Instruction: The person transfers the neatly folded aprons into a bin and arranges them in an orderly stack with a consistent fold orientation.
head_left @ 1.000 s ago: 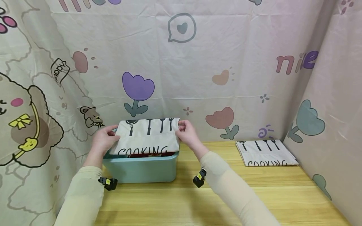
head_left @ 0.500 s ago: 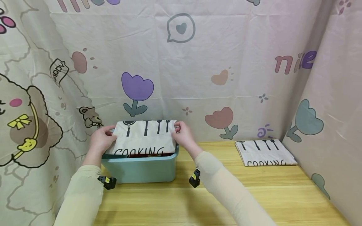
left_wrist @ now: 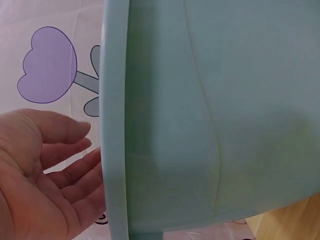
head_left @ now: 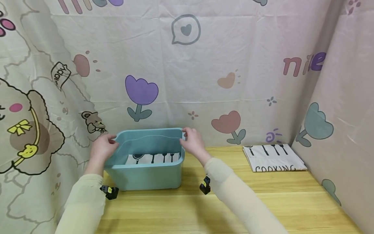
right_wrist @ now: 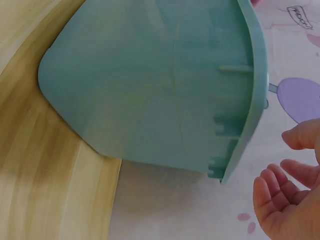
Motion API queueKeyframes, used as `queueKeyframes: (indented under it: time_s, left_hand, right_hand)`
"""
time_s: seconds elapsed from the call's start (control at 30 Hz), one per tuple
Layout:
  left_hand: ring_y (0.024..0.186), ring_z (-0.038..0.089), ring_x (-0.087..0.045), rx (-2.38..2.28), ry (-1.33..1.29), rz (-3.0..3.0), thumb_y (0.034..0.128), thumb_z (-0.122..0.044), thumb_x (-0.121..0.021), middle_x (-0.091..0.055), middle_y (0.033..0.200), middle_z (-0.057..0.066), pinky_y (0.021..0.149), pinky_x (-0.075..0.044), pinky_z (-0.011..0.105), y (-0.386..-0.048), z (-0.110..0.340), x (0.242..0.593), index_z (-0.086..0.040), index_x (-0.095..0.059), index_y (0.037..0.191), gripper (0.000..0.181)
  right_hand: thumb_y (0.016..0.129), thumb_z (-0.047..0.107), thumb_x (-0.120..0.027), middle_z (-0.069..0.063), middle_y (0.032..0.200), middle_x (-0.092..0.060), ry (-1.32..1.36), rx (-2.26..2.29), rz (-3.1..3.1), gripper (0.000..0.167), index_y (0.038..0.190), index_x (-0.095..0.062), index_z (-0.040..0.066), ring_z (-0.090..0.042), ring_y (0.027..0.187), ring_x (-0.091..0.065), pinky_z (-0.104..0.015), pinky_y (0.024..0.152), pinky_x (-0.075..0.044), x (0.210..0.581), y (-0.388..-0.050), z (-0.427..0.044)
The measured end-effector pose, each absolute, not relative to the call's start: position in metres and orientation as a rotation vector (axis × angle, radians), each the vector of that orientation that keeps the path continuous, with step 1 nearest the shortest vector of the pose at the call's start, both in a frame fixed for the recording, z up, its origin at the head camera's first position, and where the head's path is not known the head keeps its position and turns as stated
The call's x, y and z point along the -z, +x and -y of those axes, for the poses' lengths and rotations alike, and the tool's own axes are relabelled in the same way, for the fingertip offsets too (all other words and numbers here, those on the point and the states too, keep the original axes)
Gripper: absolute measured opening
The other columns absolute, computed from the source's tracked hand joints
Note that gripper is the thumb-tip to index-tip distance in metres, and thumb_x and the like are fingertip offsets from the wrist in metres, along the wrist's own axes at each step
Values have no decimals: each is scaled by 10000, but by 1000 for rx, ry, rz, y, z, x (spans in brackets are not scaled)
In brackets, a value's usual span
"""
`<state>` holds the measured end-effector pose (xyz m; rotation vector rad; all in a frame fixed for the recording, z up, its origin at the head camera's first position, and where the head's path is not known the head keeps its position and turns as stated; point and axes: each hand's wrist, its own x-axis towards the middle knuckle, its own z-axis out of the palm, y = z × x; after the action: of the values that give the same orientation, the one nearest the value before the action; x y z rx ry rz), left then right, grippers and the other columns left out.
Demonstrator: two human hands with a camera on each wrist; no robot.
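Observation:
A light blue plastic bin (head_left: 146,178) stands on the wooden table. Down inside it lies a folded white cloth (head_left: 157,158) printed with black utensils; the bin's front wall hides its lower part. At the bin's left rim is my left hand (head_left: 102,149), holding nothing. In the left wrist view its relaxed fingers (left_wrist: 82,187) reach the rim's edge, and I cannot tell if they touch. My right hand (head_left: 193,141) hovers at the right rim. Its fingers (right_wrist: 272,195) are loosely bent with nothing between them, apart from the bin in the right wrist view.
Another folded white cloth (head_left: 274,158) with "COOKING" lettering lies on the right of the table (head_left: 222,201). A patterned curtain (head_left: 187,74) hangs behind the table and along both sides, close to the bin's back.
The folded cloth was held by both hands above the bin's opening. Now it lies low inside the bin, released, and the hands are at the side rims.

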<state>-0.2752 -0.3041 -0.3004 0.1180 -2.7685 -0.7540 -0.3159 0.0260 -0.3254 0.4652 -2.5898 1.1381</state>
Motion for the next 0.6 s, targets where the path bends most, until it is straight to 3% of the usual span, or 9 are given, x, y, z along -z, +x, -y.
queueKeyframes:
  time_s: [0.27,0.6]
  left_hand:
    - [1110,489,-534,751,2,2788,987,-150,-561,-575,1217,328,875,-463,583,-268,297,308,116,-489,1356,461]
    - [1095,461,-571,822,-144,2718,995,-152,-573,-609,1178,296,915,-457,582,-256,283,316,108,-488,1368,463]
  right_hand:
    - [912,51,-648,-185,1158,-618,604,-1186,2479,368,1261,-589,-48,-332,1074,-607,-426,957,-488,333,-310,-61]
    - [925,116,-668,-156,1272,-623,674,-1027,2502,401,1301,-589,0,-322,1150,-593,-454,996,-460,346,-298,-99]
